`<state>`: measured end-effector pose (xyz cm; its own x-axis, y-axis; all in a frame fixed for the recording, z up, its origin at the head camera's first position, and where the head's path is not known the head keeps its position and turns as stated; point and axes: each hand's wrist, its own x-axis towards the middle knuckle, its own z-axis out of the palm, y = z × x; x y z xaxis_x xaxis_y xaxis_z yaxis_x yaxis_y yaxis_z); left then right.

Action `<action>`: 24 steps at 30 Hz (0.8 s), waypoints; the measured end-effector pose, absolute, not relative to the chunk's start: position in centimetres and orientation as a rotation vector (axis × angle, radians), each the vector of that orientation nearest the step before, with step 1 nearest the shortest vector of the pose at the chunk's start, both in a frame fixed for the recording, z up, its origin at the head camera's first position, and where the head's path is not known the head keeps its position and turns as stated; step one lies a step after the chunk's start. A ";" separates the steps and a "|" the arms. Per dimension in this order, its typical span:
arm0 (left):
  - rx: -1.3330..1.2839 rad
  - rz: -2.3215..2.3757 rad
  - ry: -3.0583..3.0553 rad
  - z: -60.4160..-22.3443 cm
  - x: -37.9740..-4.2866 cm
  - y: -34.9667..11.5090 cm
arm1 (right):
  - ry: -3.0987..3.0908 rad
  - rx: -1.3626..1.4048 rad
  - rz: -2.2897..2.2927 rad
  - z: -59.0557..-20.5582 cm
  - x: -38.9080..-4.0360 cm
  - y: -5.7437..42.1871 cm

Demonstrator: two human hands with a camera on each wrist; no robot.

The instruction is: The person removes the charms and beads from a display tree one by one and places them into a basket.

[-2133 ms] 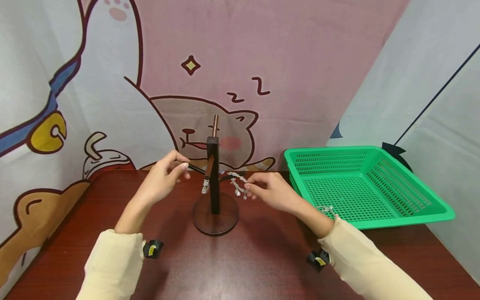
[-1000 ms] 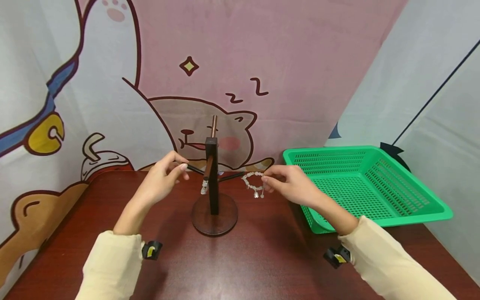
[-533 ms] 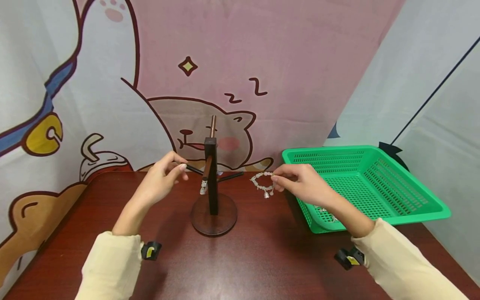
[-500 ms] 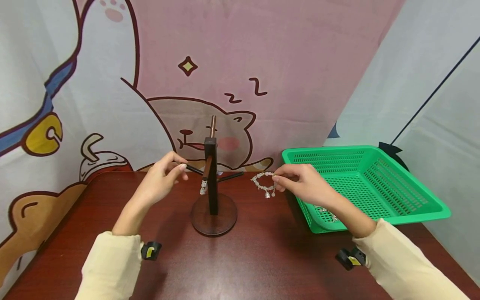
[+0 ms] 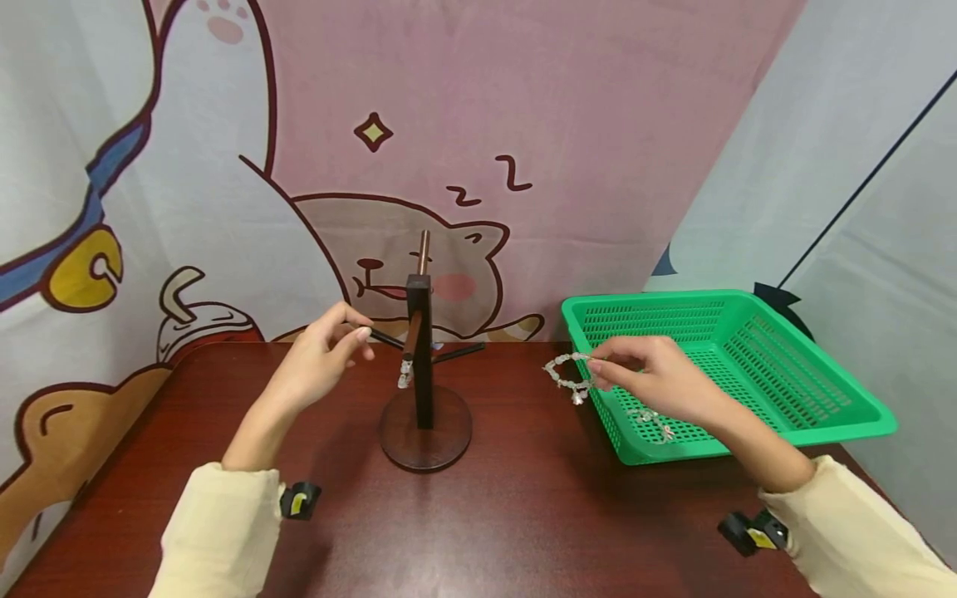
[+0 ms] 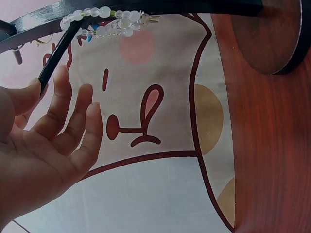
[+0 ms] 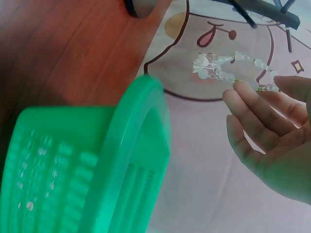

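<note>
My left hand (image 5: 320,355) pinches the end of a dark peg (image 5: 387,338) on the left of the wooden display stand (image 5: 423,374). A beaded bracelet (image 6: 103,13) hangs round that peg near the post in the left wrist view; in the head view only a few of its beads (image 5: 406,374) show below the front peg. My right hand (image 5: 658,378) pinches a clear and white beaded bracelet (image 5: 571,384) with a flower-like charm, held as an open loop beside the basket's left rim. More beaded jewellery (image 5: 658,423) lies in the green basket (image 5: 763,444), partly hidden by the right hand.
The stand's round base (image 5: 426,457) rests on the reddish wooden table (image 5: 478,531). A bare peg (image 5: 459,352) sticks out on the stand's right, and another (image 5: 425,249) rises at the top. Behind hangs a cartoon-printed cloth (image 5: 598,124).
My right hand has carried the bracelet rightward from the stand's right peg to the basket's left rim. The left hand has stayed on its peg.
</note>
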<state>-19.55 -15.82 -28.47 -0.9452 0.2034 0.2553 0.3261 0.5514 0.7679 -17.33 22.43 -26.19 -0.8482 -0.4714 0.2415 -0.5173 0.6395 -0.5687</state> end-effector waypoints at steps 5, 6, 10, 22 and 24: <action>-0.456 -1.341 -2.645 -28.5 -19.5 -15.8 | -2.795 0.799 0.934 -26.2 -16.7 24.6; -0.456 -1.341 -2.646 -28.5 -19.5 -15.8 | -2.797 0.795 0.921 -26.3 -16.5 25.1; -0.458 -1.339 -2.644 -28.5 -19.5 -15.8 | -2.813 0.759 0.875 -26.5 -15.9 27.0; -0.458 -1.355 -2.646 -28.5 -19.5 -15.7 | -2.929 0.639 0.760 -28.3 -14.3 31.5; -0.457 -1.352 -2.647 -28.5 -19.5 -15.7 | -2.933 0.642 0.766 -28.6 -14.2 31.8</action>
<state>-19.53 -15.74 -28.51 -0.9449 0.2062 0.2544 0.3270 0.5516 0.7674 -14.18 31.78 -28.60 -0.9134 -0.3812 0.1429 -0.4024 0.7922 -0.4587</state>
